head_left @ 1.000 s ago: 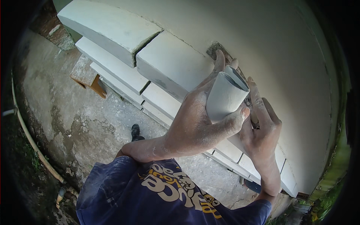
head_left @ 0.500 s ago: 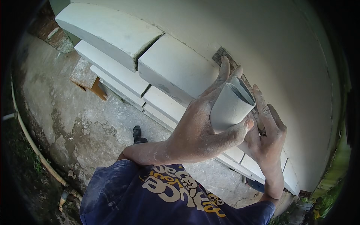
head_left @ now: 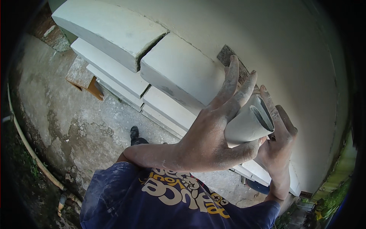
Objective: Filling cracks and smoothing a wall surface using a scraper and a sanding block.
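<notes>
My left hand [head_left: 207, 137] holds a rolled white sheet [head_left: 244, 128] between thumb and palm; its flattened open end faces up and right. Two fingers of that hand reach out onto a narrow grey strip [head_left: 225, 54] lying against the smooth wall. My right hand [head_left: 280, 145] is around the strip's lower end, its fingers extended along it. The roll and my left hand hide most of the strip's lower part. Pale dust coats both hands.
Stepped white blocks [head_left: 175, 65] with dark gaps jut from the wall [head_left: 297, 57]. A small wooden stool [head_left: 82, 76] stands on the stained concrete floor [head_left: 76, 126] at left. A pipe [head_left: 32, 154] runs along the far left. Greenery [head_left: 331, 202] shows at lower right.
Both hands have shifted slightly to the right, with the rolled sheet moving along. The fingers of my left hand are now spread wider over the strip, whose upper end has barely moved.
</notes>
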Demonstrator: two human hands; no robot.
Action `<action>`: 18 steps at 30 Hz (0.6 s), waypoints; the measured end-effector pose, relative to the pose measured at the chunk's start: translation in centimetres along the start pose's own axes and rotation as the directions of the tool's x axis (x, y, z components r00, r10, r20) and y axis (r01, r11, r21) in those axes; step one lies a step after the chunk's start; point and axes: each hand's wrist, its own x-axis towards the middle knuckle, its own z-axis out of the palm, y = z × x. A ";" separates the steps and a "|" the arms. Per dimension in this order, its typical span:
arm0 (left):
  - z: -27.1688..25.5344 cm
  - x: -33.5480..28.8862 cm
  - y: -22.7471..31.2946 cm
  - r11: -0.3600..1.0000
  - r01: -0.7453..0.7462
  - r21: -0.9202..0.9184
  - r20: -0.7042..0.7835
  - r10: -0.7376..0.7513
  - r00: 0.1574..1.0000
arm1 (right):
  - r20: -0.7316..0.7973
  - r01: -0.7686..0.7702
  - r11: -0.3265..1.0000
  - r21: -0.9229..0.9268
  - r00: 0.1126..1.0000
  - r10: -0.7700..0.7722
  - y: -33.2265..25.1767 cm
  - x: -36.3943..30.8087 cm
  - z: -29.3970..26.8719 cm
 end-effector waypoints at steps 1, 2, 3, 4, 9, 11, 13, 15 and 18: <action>0.0 -0.1 -0.2 1.000 -0.002 0.000 -0.003 0.002 1.000 | -0.026 0.087 0.996 -0.016 0.996 -0.087 0.2 0.1 -0.1; -0.1 -0.3 -0.4 0.997 -0.023 0.079 0.100 0.015 0.995 | -0.025 0.091 0.996 -0.017 0.996 -0.091 0.5 -0.3 -0.4; -0.1 -0.5 -0.5 0.986 -0.052 0.157 0.202 0.019 0.979 | -0.040 0.040 0.999 -0.002 0.998 -0.040 0.8 -1.2 -0.9; 0.5 -0.7 -0.5 0.999 -0.019 0.027 0.217 0.012 0.976 | -0.053 -0.009 1.000 0.011 0.999 0.010 1.0 -1.7 -1.3; -0.1 0.4 -0.2 0.984 -0.052 0.168 0.230 0.012 0.973 | 0.042 -0.098 0.995 -0.030 0.994 0.099 0.0 -0.3 -1.7; -0.6 0.4 -0.1 0.970 -0.030 0.243 0.255 -0.034 0.966 | 0.075 -0.157 0.987 -0.011 0.985 0.158 -0.1 -0.3 -1.7; -0.1 -0.2 0.0 0.997 0.069 0.015 0.145 -0.071 0.987 | 0.114 -0.210 0.976 -0.061 0.970 0.216 -0.2 -0.8 -2.1; 0.8 -0.7 -0.1 0.976 0.096 -0.194 -0.024 -0.103 0.994 | 0.105 -0.161 0.987 -0.024 0.981 0.163 0.3 -0.7 -1.7; -0.1 0.4 0.6 0.994 0.109 0.001 0.123 -0.109 0.986 | 0.062 -0.104 0.994 -0.039 0.992 0.106 0.8 -0.5 -1.3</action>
